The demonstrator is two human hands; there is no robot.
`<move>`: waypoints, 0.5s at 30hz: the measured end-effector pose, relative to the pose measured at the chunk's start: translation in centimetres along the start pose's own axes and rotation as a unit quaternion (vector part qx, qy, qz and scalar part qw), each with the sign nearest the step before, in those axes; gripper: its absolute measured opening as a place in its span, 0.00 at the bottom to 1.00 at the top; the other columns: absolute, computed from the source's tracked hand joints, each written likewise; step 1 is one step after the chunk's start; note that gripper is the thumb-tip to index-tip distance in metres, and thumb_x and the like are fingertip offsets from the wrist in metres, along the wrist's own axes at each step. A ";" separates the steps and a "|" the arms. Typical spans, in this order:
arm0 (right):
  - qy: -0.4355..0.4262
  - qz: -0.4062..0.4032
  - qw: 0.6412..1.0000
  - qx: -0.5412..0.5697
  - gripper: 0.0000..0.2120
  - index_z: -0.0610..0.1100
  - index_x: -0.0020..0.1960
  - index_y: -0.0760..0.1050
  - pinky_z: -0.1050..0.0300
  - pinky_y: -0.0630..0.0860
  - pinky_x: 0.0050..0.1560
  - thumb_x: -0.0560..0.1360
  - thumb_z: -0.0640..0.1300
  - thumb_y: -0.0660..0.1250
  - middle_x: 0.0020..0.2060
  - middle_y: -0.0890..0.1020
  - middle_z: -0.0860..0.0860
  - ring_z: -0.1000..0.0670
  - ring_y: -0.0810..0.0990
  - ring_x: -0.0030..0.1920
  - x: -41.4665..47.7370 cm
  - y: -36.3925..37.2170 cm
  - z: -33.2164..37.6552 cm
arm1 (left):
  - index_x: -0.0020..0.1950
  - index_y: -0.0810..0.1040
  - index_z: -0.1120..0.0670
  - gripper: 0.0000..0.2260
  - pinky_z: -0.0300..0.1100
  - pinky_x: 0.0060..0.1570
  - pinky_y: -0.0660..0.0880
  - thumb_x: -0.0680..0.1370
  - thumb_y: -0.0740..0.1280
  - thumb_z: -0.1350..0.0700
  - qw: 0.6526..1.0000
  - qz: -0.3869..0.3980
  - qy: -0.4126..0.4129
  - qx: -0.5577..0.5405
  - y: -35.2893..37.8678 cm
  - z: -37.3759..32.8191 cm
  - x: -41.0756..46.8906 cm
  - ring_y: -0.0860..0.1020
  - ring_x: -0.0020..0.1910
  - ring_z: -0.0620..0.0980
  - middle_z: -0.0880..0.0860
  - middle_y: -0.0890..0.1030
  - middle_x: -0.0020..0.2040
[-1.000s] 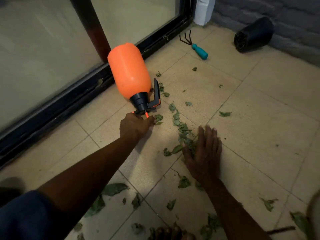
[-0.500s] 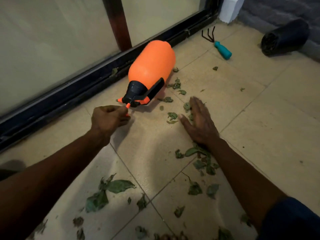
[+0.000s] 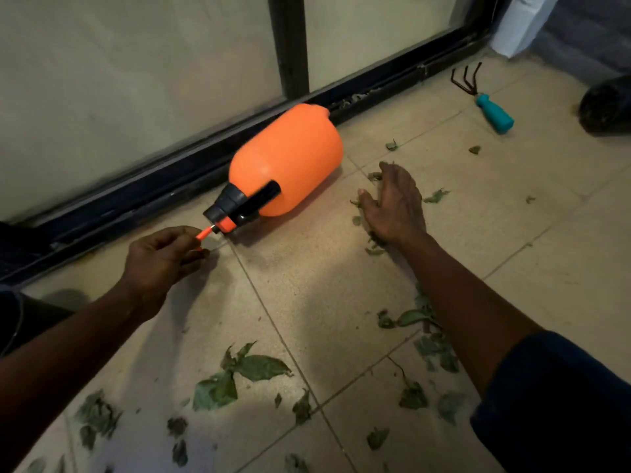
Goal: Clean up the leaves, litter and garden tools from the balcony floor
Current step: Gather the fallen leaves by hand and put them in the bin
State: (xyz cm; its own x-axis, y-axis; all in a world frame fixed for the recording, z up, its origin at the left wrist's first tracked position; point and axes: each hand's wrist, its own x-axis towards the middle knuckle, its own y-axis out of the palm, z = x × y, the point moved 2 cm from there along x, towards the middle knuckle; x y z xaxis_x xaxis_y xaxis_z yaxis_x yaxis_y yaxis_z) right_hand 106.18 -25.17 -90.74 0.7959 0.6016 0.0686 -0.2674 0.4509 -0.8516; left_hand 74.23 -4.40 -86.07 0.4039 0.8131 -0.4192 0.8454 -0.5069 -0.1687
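Observation:
An orange spray bottle (image 3: pixel 290 158) with a black pump head lies on its side on the tiled floor, next to the sliding door's track. My left hand (image 3: pixel 160 257) pinches the thin orange nozzle tip at the bottle's head. My right hand (image 3: pixel 396 203) lies flat on the floor to the right of the bottle, fingers spread over a few dry leaves. Green leaf scraps (image 3: pixel 239 373) are scattered across the tiles near me and under my right forearm. A hand rake with a teal handle (image 3: pixel 493 112) lies farther off at the upper right.
The dark door track (image 3: pixel 170 186) and glass panels run along the left and back. A black overturned pot (image 3: pixel 607 104) sits at the right edge, and a white post (image 3: pixel 522 22) stands in the far corner. Bare tiles stretch to the right.
The bottle was hanging from my left hand; now it lies on the floor by the track. My right hand has slid forward along the tiles, leaving leaves behind under my forearm.

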 end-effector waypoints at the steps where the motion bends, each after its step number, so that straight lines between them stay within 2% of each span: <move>1: -0.015 0.002 1.000 -0.009 0.31 0.44 0.78 0.61 0.39 0.63 0.75 0.80 0.57 0.61 0.75 0.66 0.41 0.40 0.63 0.76 -0.4 0.2 -0.1 | 0.51 0.83 0.57 0.08 0.41 0.44 0.85 0.83 0.65 0.65 1.000 -0.014 0.010 0.016 0.1 0.2 0.4 0.84 0.48 0.57 0.62 0.84 0.51; 3: -0.040 0.001 0.999 -0.031 0.29 0.45 0.76 0.63 0.38 0.65 0.73 0.80 0.59 0.58 0.73 0.69 0.42 0.40 0.66 0.74 -1.3 0.3 -0.7 | 0.53 0.84 0.53 0.09 0.44 0.47 0.85 0.82 0.66 0.65 0.998 -0.037 0.025 0.047 0.4 0.8 0.7 0.84 0.50 0.57 0.62 0.84 0.54; 5: -0.044 -0.002 0.997 -0.059 0.30 0.46 0.78 0.61 0.39 0.60 0.77 0.81 0.60 0.56 0.76 0.65 0.42 0.40 0.62 0.77 -2.1 -0.3 -2.0 | 0.56 0.84 0.49 0.09 0.52 0.55 0.83 0.81 0.70 0.63 0.990 -0.078 0.046 0.110 0.9 1.6 0.6 0.84 0.51 0.55 0.57 0.84 0.55; 8: -0.024 -0.008 0.996 -0.090 0.31 0.46 0.80 0.58 0.39 0.53 0.80 0.83 0.61 0.54 0.80 0.60 0.42 0.41 0.56 0.80 -3.0 -2.6 -4.5 | 0.69 0.78 0.49 0.17 0.56 0.63 0.77 0.80 0.72 0.55 0.959 -0.140 0.094 0.228 2.6 2.1 -0.9 0.80 0.62 0.56 0.55 0.80 0.65; 11: -0.015 0.002 0.995 -0.094 0.35 0.46 0.80 0.58 0.38 0.52 0.80 0.80 0.66 0.51 0.80 0.60 0.42 0.41 0.56 0.80 -4.4 -4.7 -7.4 | 0.74 0.72 0.53 0.22 0.56 0.69 0.70 0.81 0.66 0.47 0.913 -0.191 0.220 0.284 5.0 0.4 -4.7 0.71 0.71 0.59 0.59 0.73 0.72; 13: -0.015 0.020 0.994 -0.106 0.37 0.46 0.80 0.58 0.38 0.50 0.80 0.80 0.68 0.50 0.80 0.59 0.43 0.42 0.54 0.80 -5.8 -4.9 -9.1 | 0.74 0.72 0.55 0.24 0.56 0.74 0.63 0.80 0.64 0.48 0.863 -0.139 0.363 0.322 7.4 -1.1 -7.8 0.65 0.76 0.59 0.60 0.69 0.76; 14: -0.018 0.028 0.992 -0.121 0.38 0.46 0.81 0.57 0.38 0.49 0.81 0.80 0.69 0.48 0.80 0.58 0.43 0.42 0.53 0.81 -6.4 -4.7 -9.7 | 0.74 0.73 0.56 0.24 0.57 0.75 0.61 0.80 0.66 0.49 0.828 -0.082 0.434 0.345 8.9 -1.7 -9.3 0.64 0.78 0.59 0.60 0.67 0.77; 15: -0.019 0.031 0.990 -0.134 0.38 0.46 0.81 0.57 0.38 0.48 0.81 0.80 0.69 0.47 0.81 0.58 0.43 0.42 0.53 0.81 -6.8 -4.4 -10.2 | 0.73 0.73 0.56 0.25 0.60 0.76 0.59 0.78 0.69 0.49 0.778 -0.020 0.494 0.387 10.6 -1.7 -10.2 0.63 0.79 0.61 0.60 0.66 0.79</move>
State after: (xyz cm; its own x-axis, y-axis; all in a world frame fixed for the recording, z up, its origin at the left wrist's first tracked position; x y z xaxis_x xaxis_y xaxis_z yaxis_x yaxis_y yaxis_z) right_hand 107.50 -37.93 -92.78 0.7601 0.6492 0.0265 -0.1577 0.2238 -0.9618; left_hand 79.66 -17.60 -82.04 0.7771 0.4631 0.4263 0.5550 -0.1847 -0.8111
